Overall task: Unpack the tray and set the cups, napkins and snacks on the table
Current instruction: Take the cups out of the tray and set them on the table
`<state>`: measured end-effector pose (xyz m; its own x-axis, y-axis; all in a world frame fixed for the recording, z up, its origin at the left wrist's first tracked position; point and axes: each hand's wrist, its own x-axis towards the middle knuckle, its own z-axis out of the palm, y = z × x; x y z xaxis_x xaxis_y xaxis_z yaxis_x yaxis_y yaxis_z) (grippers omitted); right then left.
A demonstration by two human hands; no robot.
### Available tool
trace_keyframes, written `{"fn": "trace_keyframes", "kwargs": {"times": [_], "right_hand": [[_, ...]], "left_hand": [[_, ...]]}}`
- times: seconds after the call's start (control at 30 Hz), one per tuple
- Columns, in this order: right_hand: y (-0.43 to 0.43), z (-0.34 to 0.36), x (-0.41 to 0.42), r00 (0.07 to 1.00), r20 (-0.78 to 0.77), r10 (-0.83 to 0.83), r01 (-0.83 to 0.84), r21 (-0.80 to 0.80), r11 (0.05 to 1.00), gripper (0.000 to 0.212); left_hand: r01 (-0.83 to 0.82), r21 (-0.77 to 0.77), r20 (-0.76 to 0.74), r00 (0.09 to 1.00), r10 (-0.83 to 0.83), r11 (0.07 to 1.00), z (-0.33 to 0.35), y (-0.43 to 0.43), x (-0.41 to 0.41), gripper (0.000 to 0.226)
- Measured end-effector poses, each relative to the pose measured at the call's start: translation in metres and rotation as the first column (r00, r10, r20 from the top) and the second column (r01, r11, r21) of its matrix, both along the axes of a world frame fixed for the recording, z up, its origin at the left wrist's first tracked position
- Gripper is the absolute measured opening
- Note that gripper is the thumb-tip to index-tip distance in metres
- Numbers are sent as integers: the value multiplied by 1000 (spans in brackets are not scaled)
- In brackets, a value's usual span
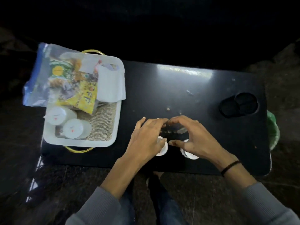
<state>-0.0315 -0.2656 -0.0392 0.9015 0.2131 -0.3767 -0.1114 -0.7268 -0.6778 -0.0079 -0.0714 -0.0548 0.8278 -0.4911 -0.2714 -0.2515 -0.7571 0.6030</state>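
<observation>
White paper cups sit by the counter's near edge, one under the left hand point(146, 137), one under the right hand point(193, 137), fingers curved loosely over each cup; a firm grip I cannot tell. The left hand is nearer the tray point(116, 133) at the left end, holding two tipped cups point(68, 122), napkins point(112, 85), snack packets point(76, 85).
</observation>
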Motion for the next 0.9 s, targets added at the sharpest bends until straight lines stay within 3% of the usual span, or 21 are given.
{"fn": "trace_keyframes", "kwargs": {"times": [0.27, 0.47, 0.63, 0.8, 0.9], "right_hand": [[112, -1, 71, 975, 29, 219, -221, 81, 972, 50], [196, -32, 99, 937, 21, 348, -348, 97, 932, 57], [247, -58, 101, 912, -45, 407, -403, 74, 912, 69], [264, -71, 101, 938, -29, 346, -340, 118, 933, 70], [268, -76, 100, 932, -10, 363, -360, 107, 927, 72]], "left_hand": [[-342, 75, 110, 936, 334, 937, 8, 106, 14, 48], [-664, 162, 204, 746, 634, 730, -3, 171, 3, 69], [-737, 253, 147, 670, 728, 627, -18, 195, 0, 83], [-831, 110, 111, 555, 824, 545, -32, 200, -5, 74], [-830, 79, 61, 557, 828, 552, -42, 203, -10, 71]]}}
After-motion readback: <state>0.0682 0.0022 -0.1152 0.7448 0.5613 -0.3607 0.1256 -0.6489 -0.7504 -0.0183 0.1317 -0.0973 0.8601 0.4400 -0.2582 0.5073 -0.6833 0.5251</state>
